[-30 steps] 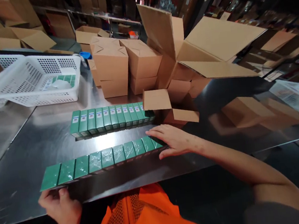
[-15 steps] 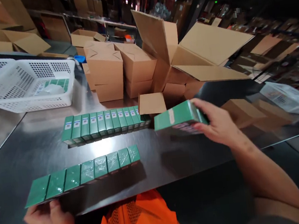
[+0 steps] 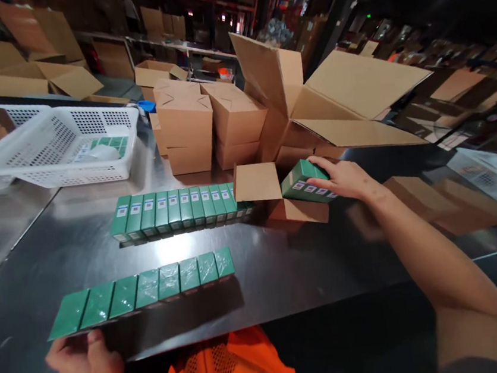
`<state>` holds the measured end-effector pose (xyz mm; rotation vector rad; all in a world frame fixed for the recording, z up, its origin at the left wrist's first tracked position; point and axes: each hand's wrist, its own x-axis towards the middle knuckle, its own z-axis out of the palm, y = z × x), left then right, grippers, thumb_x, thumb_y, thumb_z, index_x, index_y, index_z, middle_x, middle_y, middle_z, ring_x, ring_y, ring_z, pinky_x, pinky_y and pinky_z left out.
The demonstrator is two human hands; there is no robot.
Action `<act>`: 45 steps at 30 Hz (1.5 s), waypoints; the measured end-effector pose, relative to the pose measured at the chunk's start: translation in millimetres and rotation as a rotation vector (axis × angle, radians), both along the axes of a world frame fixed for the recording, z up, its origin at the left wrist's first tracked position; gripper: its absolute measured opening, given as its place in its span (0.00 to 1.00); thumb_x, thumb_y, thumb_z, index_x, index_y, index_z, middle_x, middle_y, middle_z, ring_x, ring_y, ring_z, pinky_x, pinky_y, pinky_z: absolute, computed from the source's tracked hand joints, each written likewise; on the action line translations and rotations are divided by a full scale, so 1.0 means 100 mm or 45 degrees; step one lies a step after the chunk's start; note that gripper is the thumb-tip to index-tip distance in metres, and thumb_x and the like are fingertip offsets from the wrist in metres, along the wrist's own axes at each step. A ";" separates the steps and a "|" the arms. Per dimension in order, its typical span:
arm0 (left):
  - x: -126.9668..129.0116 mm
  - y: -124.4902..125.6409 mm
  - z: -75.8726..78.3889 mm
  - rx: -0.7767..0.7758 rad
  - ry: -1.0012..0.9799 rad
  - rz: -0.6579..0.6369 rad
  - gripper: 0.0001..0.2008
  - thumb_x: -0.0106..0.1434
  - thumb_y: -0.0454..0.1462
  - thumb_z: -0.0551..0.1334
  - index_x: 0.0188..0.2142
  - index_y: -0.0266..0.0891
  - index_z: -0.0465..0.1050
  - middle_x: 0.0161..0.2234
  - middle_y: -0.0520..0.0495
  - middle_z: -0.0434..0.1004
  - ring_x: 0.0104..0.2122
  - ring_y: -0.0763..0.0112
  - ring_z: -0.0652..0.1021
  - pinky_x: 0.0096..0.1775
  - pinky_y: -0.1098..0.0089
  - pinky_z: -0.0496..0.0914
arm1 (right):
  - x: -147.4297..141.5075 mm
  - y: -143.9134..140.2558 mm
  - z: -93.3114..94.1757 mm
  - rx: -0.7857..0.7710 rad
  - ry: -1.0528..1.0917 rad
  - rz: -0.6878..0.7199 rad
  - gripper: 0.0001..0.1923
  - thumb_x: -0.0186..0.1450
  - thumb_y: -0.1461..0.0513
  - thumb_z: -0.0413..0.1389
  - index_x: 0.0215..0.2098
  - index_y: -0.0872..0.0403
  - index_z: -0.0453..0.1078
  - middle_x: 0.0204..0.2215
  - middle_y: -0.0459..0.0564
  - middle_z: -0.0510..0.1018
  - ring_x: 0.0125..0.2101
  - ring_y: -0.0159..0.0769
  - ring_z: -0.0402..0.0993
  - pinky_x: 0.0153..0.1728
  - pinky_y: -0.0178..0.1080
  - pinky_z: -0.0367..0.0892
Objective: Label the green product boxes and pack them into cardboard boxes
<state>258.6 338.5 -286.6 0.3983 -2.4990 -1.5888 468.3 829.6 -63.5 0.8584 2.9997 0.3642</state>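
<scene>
My right hand grips a short stack of green boxes with labels on the side, tilted at the mouth of a small open carton. The carton's flaps stand out toward me and to the left. My left hand rests at the near table edge, thumb and fingers apart, against the near side of the leftmost box in a row of green boxes. Whether its hidden fingertips press on that box I cannot tell. Farther back stands a second row of green boxes with labels facing up.
White perforated baskets stand at the back left. Closed brown cartons and a large open carton line the back of the metal table. More brown boxes and a clear plastic-covered basket lie to the right.
My right hand has moved the green boxes away from me, to the small carton's opening. A carton flap now shows below them. My left hand stays by the front row.
</scene>
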 end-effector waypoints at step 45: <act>0.11 0.21 -0.26 0.461 0.176 -0.669 0.34 0.56 0.62 0.58 0.49 0.38 0.65 0.45 0.40 0.73 0.45 0.57 0.76 0.48 0.56 0.71 | -0.81 -2.23 -0.93 -0.494 -0.212 0.620 0.35 0.69 0.41 0.47 0.61 0.58 0.62 0.43 0.61 0.77 0.40 0.54 0.75 0.37 0.50 0.71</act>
